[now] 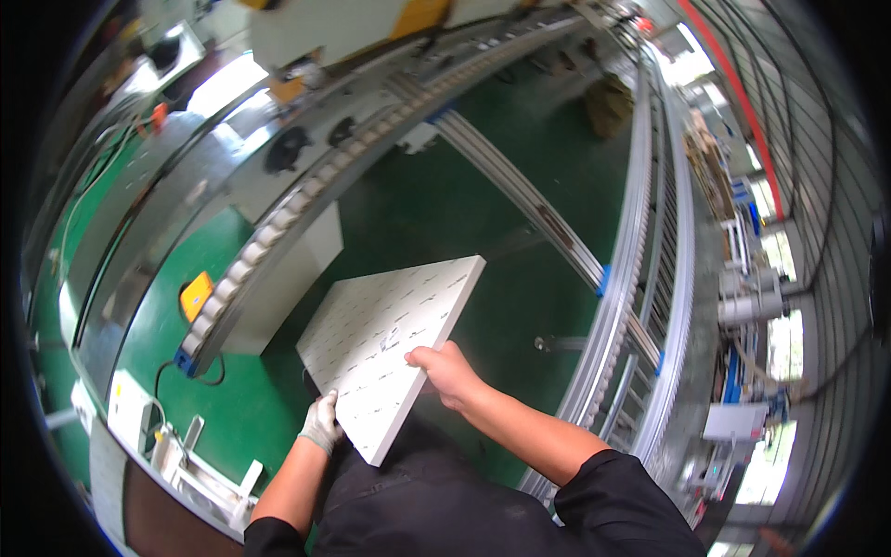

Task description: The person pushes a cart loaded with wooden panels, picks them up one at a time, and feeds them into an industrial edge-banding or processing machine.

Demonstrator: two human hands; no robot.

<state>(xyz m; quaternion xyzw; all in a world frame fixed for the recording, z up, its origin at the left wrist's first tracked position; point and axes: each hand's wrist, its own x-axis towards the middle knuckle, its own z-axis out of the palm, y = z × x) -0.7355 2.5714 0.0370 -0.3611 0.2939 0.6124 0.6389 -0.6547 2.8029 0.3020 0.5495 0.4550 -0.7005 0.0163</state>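
Head view: white panel [390, 348] (both hands)

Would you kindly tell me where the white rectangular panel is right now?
The white rectangular panel sits mid-frame in the head view, held by both hands over the green floor, between two roller conveyors.

A green factory floor [445, 186] lies between roller conveyors [278, 223] curving from lower left to top and down the right, daylight entering through windows [775, 251] at far right.
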